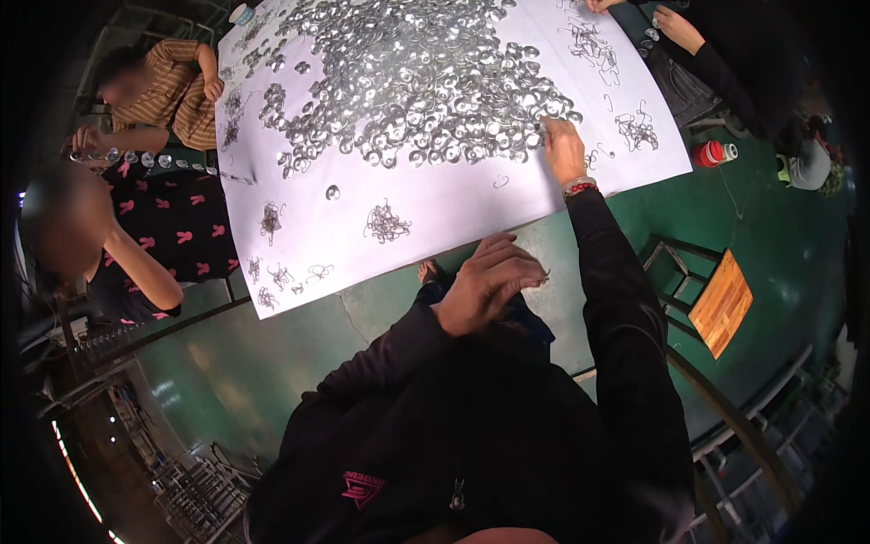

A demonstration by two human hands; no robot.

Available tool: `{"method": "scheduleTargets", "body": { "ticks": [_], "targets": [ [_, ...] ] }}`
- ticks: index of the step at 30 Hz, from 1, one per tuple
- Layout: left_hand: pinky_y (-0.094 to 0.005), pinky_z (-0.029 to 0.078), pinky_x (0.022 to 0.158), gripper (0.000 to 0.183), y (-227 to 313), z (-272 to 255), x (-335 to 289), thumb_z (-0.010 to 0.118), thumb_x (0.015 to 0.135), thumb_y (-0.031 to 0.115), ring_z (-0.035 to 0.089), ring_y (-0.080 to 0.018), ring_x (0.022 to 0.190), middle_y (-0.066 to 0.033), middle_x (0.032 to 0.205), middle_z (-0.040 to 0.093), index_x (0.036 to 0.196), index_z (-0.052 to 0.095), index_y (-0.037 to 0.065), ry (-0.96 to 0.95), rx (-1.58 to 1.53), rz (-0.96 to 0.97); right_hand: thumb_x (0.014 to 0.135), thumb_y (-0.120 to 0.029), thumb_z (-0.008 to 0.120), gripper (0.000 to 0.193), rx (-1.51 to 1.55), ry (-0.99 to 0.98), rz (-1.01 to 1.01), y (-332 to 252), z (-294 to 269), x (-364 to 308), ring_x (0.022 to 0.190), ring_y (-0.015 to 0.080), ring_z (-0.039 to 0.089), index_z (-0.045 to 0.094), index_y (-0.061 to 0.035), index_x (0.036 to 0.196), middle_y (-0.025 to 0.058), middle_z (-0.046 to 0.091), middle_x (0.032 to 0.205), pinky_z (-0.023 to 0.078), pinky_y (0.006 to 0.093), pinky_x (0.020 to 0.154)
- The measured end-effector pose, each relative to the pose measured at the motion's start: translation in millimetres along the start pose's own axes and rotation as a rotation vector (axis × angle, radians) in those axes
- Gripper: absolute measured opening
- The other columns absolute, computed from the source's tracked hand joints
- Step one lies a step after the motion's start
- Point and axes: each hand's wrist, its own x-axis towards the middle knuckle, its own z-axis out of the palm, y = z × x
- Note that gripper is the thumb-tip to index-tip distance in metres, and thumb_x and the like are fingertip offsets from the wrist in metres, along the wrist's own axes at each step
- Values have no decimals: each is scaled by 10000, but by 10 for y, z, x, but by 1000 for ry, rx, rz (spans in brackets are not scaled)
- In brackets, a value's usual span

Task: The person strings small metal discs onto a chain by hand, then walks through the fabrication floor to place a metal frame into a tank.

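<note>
A large heap of shiny silvery discs (426,82) with dark centres is spread over the white-covered table (462,201). My right hand (566,152) reaches to the near right edge of this heap. Its fingertips are drawn together among the discs, and what they grip is hidden. In front of my body, off the table's near edge, my left hand (489,283) is held up with its fingers curled toward the thumb. Something tiny may be at its fingertips, too small to name. A single wire hook (500,181) lies on the table left of my right hand.
Tangled wire hooks (388,223) lie in small piles along the table edges, with another pile (637,131) at the right. A lone disc (333,192) sits apart. People work at the left and far right. A wooden-topped stool (722,304) and red jug (709,153) stand on the floor, right.
</note>
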Motion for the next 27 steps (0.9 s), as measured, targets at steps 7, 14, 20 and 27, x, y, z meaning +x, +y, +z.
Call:
{"method": "scheduleTargets", "body": {
  "ticks": [7,14,20,27],
  "targets": [
    [-284,458,684,65,-92,127,97,553,835,62,568,-186,783,-73,865,586,878,584,24,-24,-20,-128,803,55,531,251,1304,-49,782,-1076,-1443,-591,748,146,601,548,81,1052,93,578,833,495,216,694],
    [-280,467,728,178,-100,435,228,557,848,83,586,-152,876,-65,878,571,987,459,29,-72,-118,-179,764,79,588,236,897,194,632,-1388,-2090,-1160,763,117,595,610,37,995,86,600,902,492,197,667],
    [-277,472,710,214,-45,523,326,574,841,105,585,-157,877,-72,904,566,990,433,45,-145,-117,-247,760,90,587,196,978,356,686,-1414,-2208,-1190,689,124,613,623,61,950,82,598,852,463,183,573],
    [-308,466,746,252,-511,474,619,589,833,184,590,-196,849,-92,974,604,1017,524,25,-51,-78,-248,749,102,595,169,868,465,747,-1481,-2121,-1309,675,141,632,638,37,899,94,600,852,429,158,514]
  ]
}}
